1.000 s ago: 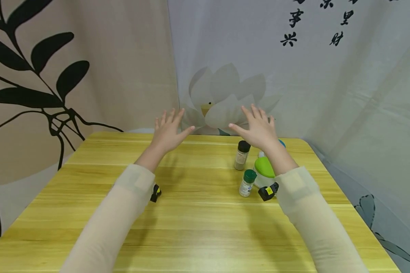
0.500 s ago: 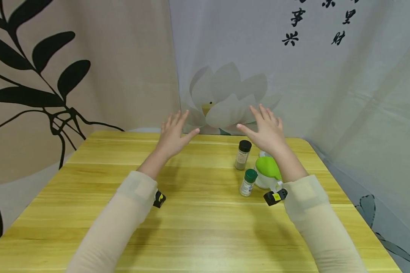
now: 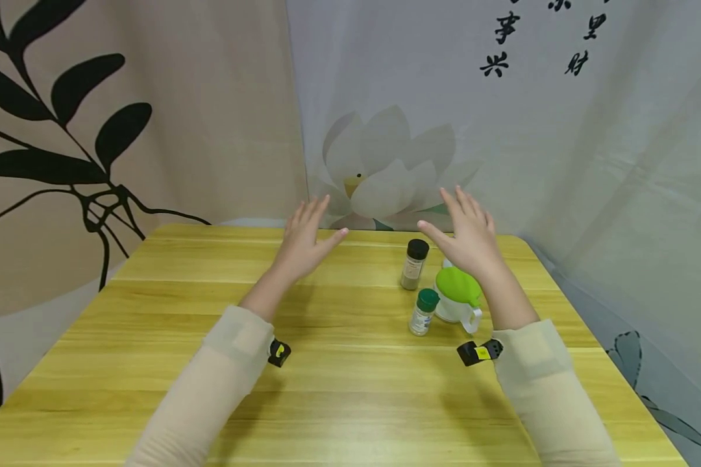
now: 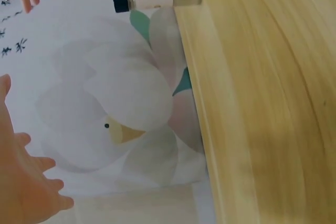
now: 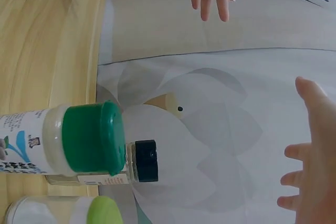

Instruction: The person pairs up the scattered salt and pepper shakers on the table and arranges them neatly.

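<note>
My left hand [image 3: 304, 246] hovers over the far middle of the table, fingers spread and nothing in them. To the right, my right hand [image 3: 467, 240] is also raised, fingers extended and holding nothing. Just below it in the head view stands a bottle with a black cap [image 3: 414, 266]. Nearer stands a green-capped bottle [image 3: 423, 312] with a white label. Beside them is a white container with a bright green lid [image 3: 457, 285] and a white handle; my right forearm is close by it. In the right wrist view the green-capped bottle [image 5: 92, 137] partly hides the black-capped one [image 5: 146, 161].
The wooden table [image 3: 350, 389] reaches back to a pale curtain [image 3: 385, 78] printed with a lotus and dark characters. A black camera sits at each wrist, partly under the cream sleeves [image 3: 549, 363]. A leafy branch is printed on the left curtain [image 3: 222, 117].
Both hands have drifted right and slightly back toward me, staying spread. More of the green-lidded container and its handle now shows. The bottles have stayed in place.
</note>
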`<state>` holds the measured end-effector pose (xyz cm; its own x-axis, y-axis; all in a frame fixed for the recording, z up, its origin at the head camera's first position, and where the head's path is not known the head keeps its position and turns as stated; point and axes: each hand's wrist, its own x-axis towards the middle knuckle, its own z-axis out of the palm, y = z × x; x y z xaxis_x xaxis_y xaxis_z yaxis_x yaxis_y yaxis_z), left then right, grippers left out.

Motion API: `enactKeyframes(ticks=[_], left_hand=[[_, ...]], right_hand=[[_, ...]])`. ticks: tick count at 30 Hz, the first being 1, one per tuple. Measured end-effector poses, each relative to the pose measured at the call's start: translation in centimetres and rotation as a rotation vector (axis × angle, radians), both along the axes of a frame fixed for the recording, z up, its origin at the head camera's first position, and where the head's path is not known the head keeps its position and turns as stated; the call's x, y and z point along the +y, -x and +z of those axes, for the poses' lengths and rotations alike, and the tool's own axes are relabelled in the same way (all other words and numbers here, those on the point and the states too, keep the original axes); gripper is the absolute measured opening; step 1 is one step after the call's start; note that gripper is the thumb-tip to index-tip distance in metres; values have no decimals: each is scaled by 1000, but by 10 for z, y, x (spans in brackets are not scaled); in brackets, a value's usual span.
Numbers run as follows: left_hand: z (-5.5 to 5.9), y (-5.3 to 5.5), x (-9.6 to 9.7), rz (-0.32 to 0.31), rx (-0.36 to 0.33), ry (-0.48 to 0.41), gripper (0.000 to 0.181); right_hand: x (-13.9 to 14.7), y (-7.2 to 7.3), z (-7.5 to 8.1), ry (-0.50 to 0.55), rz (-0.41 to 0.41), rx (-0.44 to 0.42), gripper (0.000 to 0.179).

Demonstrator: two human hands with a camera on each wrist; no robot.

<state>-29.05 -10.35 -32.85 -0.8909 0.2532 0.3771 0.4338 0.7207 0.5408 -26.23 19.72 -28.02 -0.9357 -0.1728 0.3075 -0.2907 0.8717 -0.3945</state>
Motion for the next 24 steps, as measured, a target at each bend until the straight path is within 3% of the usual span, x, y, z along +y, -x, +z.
enactKeyframes(ticks=[24], left_hand=[[-17, -19, 24, -76, -12, -189, 76]], right_hand=[[24, -23, -24, 141, 4, 46, 80]])
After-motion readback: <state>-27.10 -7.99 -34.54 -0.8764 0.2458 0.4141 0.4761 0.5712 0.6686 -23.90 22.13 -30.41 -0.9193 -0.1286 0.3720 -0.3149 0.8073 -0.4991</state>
